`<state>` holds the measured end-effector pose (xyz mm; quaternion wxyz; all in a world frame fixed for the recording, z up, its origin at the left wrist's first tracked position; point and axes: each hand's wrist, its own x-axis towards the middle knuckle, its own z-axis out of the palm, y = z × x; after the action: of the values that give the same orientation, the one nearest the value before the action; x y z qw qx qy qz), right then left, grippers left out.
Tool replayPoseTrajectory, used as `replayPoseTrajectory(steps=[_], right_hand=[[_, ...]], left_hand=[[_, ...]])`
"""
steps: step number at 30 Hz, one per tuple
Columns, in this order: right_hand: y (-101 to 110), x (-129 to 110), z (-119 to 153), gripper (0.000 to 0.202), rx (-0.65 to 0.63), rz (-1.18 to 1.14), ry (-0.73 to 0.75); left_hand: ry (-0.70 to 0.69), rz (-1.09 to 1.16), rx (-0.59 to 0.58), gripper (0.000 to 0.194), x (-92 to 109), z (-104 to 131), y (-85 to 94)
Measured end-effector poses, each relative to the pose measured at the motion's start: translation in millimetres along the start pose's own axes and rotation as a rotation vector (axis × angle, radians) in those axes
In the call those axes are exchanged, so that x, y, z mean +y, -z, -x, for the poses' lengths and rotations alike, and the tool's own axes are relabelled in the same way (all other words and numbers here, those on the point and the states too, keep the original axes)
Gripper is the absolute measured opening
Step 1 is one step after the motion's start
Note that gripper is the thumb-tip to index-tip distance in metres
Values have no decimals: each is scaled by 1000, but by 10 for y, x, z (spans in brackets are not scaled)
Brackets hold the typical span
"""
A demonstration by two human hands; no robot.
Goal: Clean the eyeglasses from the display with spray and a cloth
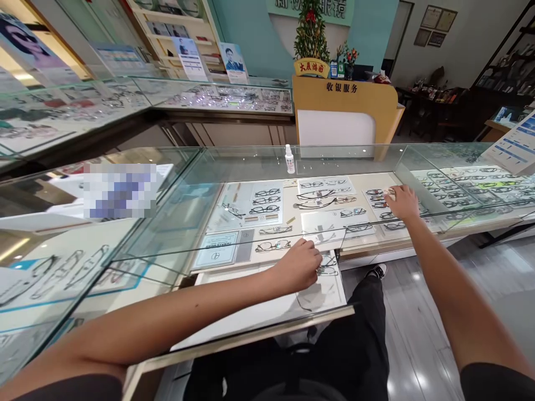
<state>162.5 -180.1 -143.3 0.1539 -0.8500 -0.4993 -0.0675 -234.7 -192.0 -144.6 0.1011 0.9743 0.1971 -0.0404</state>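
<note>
My left hand (298, 264) is over the pulled-out white drawer (251, 309), its fingers curled and closed. Whatever they hold, if anything, is hidden. Right beside its fingertips lie eyeglasses (328, 272) in the drawer. My right hand (403, 201) is at the glass display counter, above a row of eyeglasses (393, 225) at its right. Its fingers are bent together around a small pale spot that is too small to name. More eyeglass frames (267, 209) lie on white cards between and beyond my hands.
A white spray bottle (290, 159) stands on the glass counter. Further display cases (225, 100) line the left and back. A wooden cashier desk (346, 97) with a plant (311, 33) is ahead. Grey floor (418, 312) shows at right. A printed sign (514, 147) leans at far right.
</note>
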Motion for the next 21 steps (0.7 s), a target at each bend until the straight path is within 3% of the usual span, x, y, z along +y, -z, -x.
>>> replayPoseTrajectory(steps=[4,7,11,14,17,21], right_hand=[[10,-8,4,53,-35,17,-13],[20,-18,11,55,-49,29,-19],[22,-22,13,53,-44,23,-13],[10,-17,9,54,-41,18,-17],[-8,-14,10,52,-23,9,-8],[-17,-24,26,50,-10,-4,5]], left_hand=[[-52,55,116,13,203,63,425],[-37,82,201,13,210,-21,867],[97,84,385,7,14,-356,1507],[262,126,508,10,-260,-740,1849],[442,180,581,15,-586,-1139,1944],[610,101,621,17,-984,-1504,1732]])
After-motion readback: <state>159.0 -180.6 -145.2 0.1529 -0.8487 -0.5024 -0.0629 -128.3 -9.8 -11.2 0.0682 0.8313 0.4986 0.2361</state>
